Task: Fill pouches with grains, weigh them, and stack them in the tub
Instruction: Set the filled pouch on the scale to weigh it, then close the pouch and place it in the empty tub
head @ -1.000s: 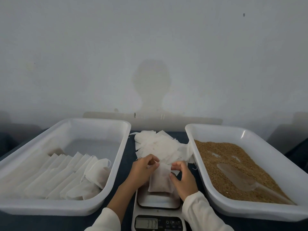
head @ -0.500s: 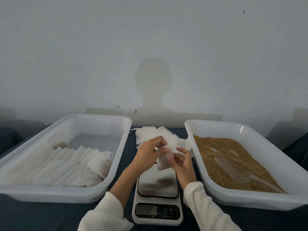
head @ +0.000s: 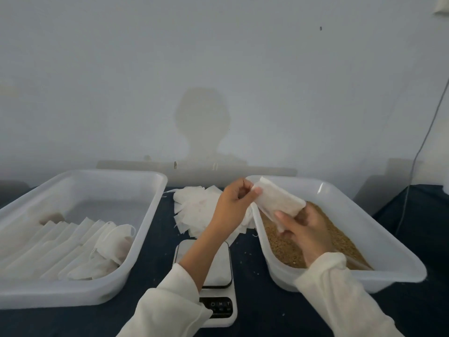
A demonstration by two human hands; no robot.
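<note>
A white pouch (head: 279, 199) is held tilted in the air over the left end of the grain tub (head: 379, 229). My left hand (head: 233, 205) pinches its upper left corner. My right hand (head: 303, 227) grips its lower end from below. Brown grains (head: 286, 244) fill the right tub. The left tub (head: 145, 210) holds a row of filled white pouches (head: 80, 244). The scale (head: 218, 285) sits between the tubs with nothing on its plate, partly behind my left forearm.
A loose pile of flat white pouches (head: 194, 207) lies on the dark table behind the scale. A thin cable (head: 422, 142) hangs along the wall at the right. A few spilled grains dot the table by the scale.
Both hands lifted the pouch off the scale plate and carried it up and to the right, over the grain tub. The camera tilted a little.
</note>
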